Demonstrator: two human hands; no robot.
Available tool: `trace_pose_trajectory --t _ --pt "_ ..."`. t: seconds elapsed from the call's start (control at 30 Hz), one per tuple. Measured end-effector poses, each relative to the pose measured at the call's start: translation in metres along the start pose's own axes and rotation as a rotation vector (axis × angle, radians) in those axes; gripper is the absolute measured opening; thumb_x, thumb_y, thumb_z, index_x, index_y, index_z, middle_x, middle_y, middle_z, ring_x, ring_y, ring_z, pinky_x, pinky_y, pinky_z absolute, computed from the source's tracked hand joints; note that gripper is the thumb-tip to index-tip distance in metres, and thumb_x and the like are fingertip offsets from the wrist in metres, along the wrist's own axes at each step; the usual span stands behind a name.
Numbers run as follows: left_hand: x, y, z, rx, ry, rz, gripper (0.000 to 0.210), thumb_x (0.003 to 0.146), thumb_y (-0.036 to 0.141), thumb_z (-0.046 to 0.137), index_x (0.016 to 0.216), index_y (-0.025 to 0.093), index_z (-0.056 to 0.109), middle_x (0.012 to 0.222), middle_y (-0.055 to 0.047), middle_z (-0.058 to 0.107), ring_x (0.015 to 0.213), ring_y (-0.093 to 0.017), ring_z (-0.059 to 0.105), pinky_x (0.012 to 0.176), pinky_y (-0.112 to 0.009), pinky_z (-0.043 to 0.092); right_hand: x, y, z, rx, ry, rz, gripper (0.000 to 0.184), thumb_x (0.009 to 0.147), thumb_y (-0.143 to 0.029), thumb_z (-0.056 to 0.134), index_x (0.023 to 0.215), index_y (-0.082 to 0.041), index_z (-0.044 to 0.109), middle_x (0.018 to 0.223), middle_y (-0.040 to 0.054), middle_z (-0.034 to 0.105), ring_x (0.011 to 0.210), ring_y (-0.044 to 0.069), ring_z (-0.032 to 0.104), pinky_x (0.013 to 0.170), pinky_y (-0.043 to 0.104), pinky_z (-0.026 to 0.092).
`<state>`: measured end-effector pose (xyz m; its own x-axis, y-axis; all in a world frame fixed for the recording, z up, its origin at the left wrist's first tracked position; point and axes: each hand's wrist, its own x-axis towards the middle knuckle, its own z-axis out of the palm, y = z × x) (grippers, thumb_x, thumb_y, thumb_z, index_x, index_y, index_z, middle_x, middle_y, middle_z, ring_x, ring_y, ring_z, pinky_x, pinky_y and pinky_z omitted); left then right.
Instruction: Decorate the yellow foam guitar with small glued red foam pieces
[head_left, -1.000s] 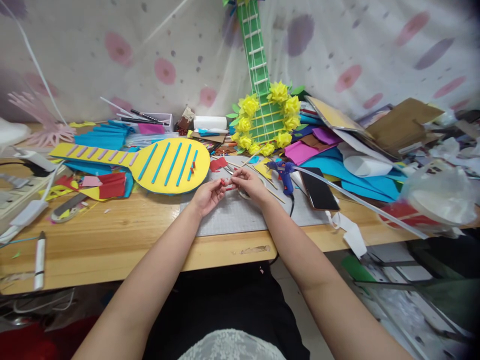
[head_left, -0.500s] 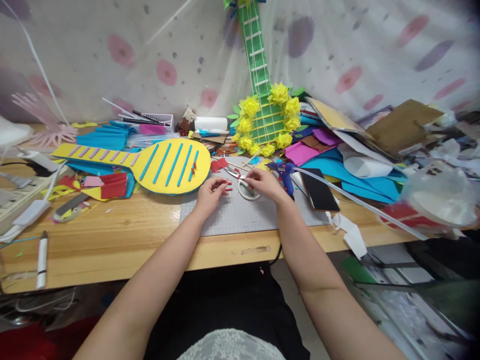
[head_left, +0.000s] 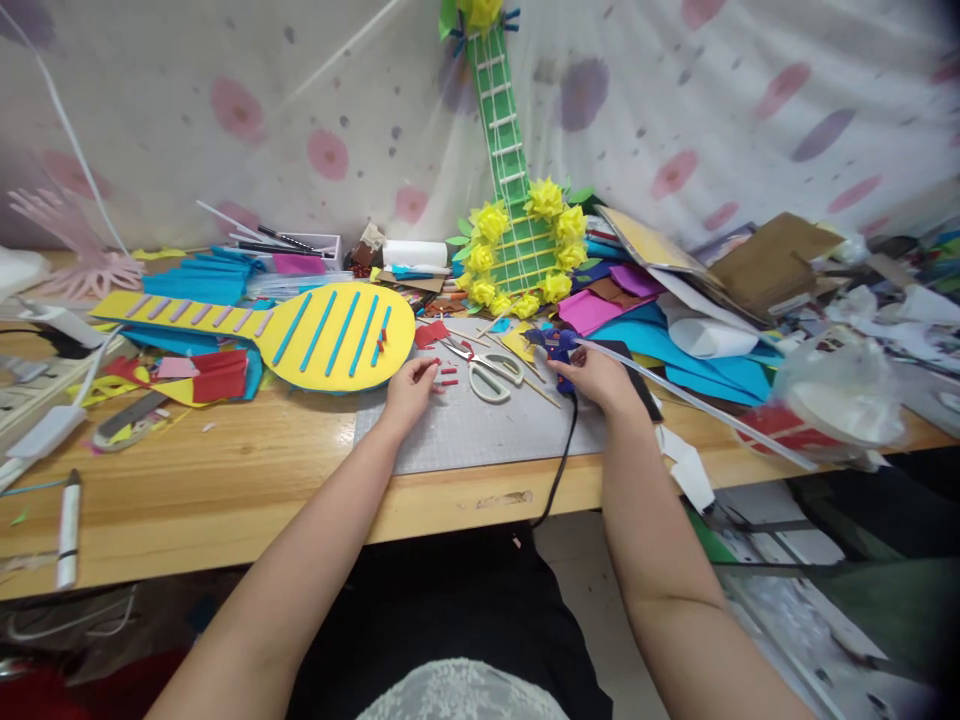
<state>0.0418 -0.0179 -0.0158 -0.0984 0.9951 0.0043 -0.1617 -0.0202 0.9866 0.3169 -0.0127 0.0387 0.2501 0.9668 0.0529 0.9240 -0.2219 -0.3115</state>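
Note:
My left hand [head_left: 411, 394] is closed in a pinch beside the yellow guitar-shaped cutout [head_left: 337, 335]; a bit of red shows at its fingertips. Two small red rolls [head_left: 449, 376] lie on the grey cutting mat [head_left: 480, 432] just right of these fingers. My right hand [head_left: 602, 382] is wrapped round the blue glue gun [head_left: 556, 346], whose long clear glue stick [head_left: 690, 395] sticks out to the right. Between the hands lie scissors [head_left: 489, 382] with pale handles, free of both. Blue strips and small red pieces [head_left: 381, 343] are on the cutout's body.
Behind the mat leans a green paper guitar [head_left: 517, 190] with yellow flowers. Coloured sheets [head_left: 697, 350] and cardboard [head_left: 772, 265] pile up at the right. A phone [head_left: 646, 396] lies partly behind my right hand. A marker [head_left: 68, 530] and power strip [head_left: 30, 385] are at the left.
My right hand has left the scissors, moved right and taken hold of the glue gun. My left hand has shifted slightly left, away from the red rolls, and its fingers have drawn together.

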Motion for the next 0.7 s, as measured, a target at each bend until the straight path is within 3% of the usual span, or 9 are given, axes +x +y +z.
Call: trace_pose_trajectory --t 0.13,0.3,0.4,0.5,0.6,0.7 --pt "0.001 -0.003 -0.003 -0.035 -0.019 0.010 0.027 0.079 0.039 0.057 0.070 0.014 0.054 0.055 0.006 0.046 0.043 -0.005 0.050 0.049 -0.020 0.050 0.011 -0.010 0.012 0.047 0.041 -0.041 0.051 0.071 -0.053 0.059 0.102 -0.012 0.060 0.099 0.0160 0.065 0.091 0.026 0.060 0.075 0.033 0.044" --pt "0.002 -0.005 -0.004 -0.079 -0.022 0.012 0.023 0.082 0.035 0.055 0.073 0.014 0.054 0.058 0.006 0.046 0.043 -0.003 0.046 0.050 -0.021 0.052 0.019 -0.007 0.029 0.140 0.041 0.027 0.044 0.073 -0.046 0.058 0.097 -0.010 0.065 0.097 0.0180 0.066 0.094 0.028 0.061 0.080 0.035 0.045" --pt "0.002 -0.005 -0.003 -0.041 -0.045 0.001 0.014 0.082 0.026 0.054 0.080 0.013 0.057 0.059 0.005 0.050 0.043 -0.003 0.047 0.051 -0.022 0.052 0.024 0.001 0.041 0.347 0.093 0.061 0.041 0.073 -0.046 0.056 0.091 -0.010 0.065 0.086 0.0159 0.068 0.080 0.025 0.064 0.072 0.034 0.047" --pt "0.003 -0.005 -0.002 0.002 -0.043 -0.019 0.011 0.081 0.021 0.052 0.083 0.012 0.058 0.060 0.003 0.055 0.042 -0.004 0.049 0.050 -0.020 0.049 0.026 0.005 0.048 0.737 0.122 0.118 0.037 0.072 -0.042 0.057 0.091 -0.011 0.062 0.080 0.0120 0.068 0.064 0.018 0.062 0.056 0.028 0.047" --pt "0.003 -0.005 0.001 0.030 -0.044 -0.024 0.010 0.080 0.018 0.054 0.086 0.012 0.058 0.061 0.003 0.058 0.042 -0.005 0.052 0.049 -0.019 0.047 0.022 -0.002 0.043 1.028 0.116 0.030 0.037 0.068 -0.043 0.062 0.089 -0.013 0.059 0.085 0.0101 0.067 0.061 0.013 0.060 0.047 0.021 0.041" --pt "0.002 -0.005 0.003 0.030 -0.042 -0.028 0.009 0.079 0.014 0.052 0.087 0.013 0.055 0.061 0.004 0.059 0.044 -0.005 0.054 0.051 -0.019 0.047 0.013 -0.016 0.035 1.078 -0.014 -0.104 0.037 0.066 -0.048 0.066 0.080 -0.014 0.060 0.077 0.0067 0.066 0.051 0.009 0.052 0.043 0.020 0.037"
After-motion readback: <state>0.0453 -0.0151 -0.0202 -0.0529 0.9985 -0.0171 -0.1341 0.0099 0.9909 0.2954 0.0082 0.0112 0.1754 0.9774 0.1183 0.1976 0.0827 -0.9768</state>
